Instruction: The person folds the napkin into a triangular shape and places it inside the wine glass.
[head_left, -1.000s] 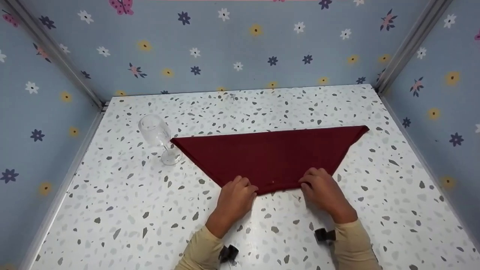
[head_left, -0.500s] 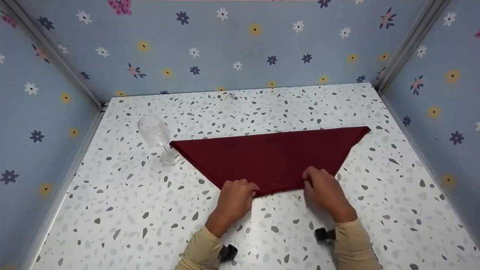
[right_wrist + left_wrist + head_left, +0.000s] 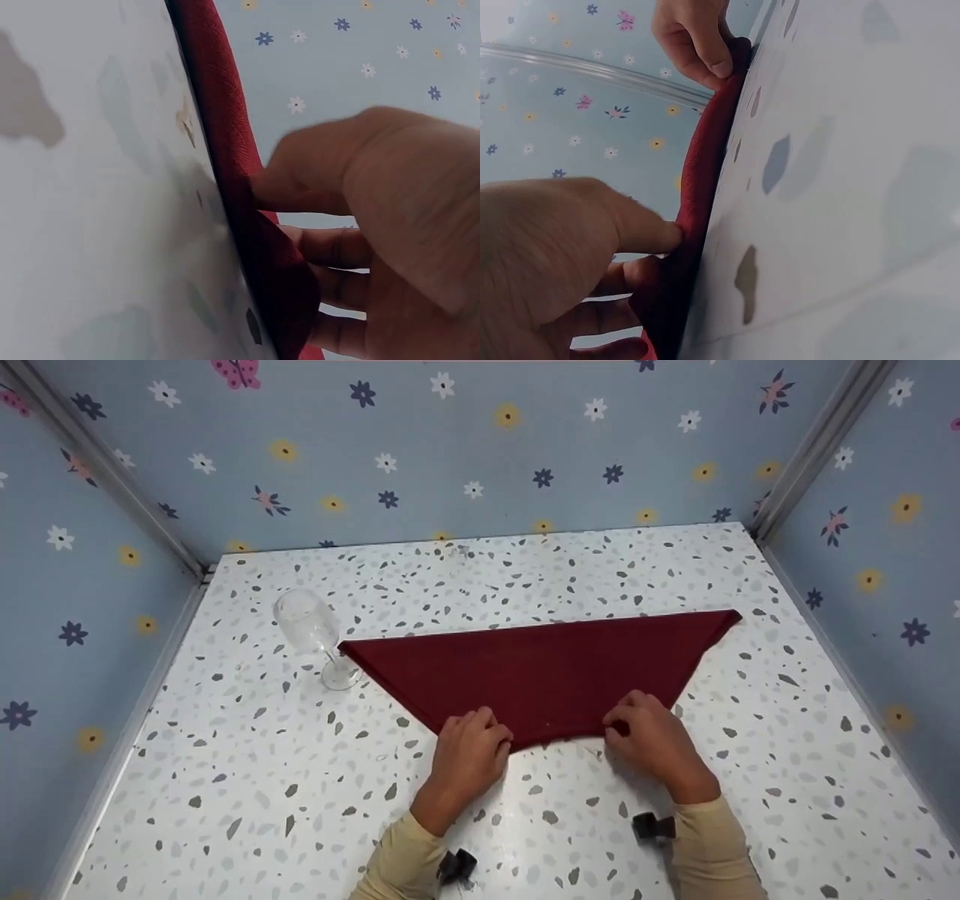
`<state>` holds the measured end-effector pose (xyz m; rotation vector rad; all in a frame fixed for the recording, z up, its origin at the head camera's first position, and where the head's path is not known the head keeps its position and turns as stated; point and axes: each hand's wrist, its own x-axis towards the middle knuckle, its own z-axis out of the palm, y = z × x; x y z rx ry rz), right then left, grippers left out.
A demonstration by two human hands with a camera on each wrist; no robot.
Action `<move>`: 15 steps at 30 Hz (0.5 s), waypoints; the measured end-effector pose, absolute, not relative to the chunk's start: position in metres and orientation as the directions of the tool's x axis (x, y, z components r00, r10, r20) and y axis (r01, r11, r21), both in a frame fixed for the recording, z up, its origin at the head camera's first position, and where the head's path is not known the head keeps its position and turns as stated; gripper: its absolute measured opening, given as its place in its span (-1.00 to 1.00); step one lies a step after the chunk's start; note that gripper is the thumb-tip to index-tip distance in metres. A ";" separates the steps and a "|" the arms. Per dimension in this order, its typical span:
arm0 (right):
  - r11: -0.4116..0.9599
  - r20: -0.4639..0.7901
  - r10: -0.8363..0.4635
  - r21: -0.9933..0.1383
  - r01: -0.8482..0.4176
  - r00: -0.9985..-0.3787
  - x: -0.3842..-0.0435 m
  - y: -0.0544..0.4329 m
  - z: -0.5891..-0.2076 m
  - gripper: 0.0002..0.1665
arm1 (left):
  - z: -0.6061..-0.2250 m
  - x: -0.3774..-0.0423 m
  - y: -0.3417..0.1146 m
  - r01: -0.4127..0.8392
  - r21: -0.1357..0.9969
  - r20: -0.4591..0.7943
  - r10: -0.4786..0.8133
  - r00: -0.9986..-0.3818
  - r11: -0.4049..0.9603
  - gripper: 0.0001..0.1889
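Note:
A dark red cloth napkin [image 3: 540,675], folded into a wide trapezoid, lies on the speckled table with its long edge away from me. My left hand [image 3: 469,754] pinches the near edge toward its left end. In the left wrist view, the thumb presses the thick, rolled-looking edge [image 3: 705,157] while the fingers reach over the cloth. My right hand [image 3: 654,742] pinches the same edge farther right, thumb and fingers curled at it. The right wrist view shows the cloth [image 3: 281,277] bunched between thumb and fingers. Between the hands, the edge bows slightly.
A clear stemmed glass [image 3: 306,622] is at the napkin's left corner, its foot [image 3: 341,675] close to the cloth. Flower-patterned blue panels [image 3: 480,450] enclose the table [image 3: 247,780] at the back and both sides.
The napkin has shifted very slightly toward me at its left corner. Its near edge now bows more between the hands. Both hands keep their places on the edge.

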<state>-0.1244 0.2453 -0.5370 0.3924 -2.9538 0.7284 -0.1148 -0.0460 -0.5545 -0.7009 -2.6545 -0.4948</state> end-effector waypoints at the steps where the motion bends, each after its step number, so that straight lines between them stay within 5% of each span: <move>1: 0.854 0.133 -0.236 -0.445 -0.271 -0.962 -0.124 0.246 -0.537 -0.83 | -0.554 -0.114 -0.046 0.524 0.242 0.400 0.408 -0.821 0.817 -0.95; 15: 0.852 0.277 -0.312 -0.340 -0.397 -0.909 -0.126 0.245 -0.541 -0.89 | -0.557 -0.117 -0.048 0.550 0.231 0.379 0.446 -0.811 0.803 -0.91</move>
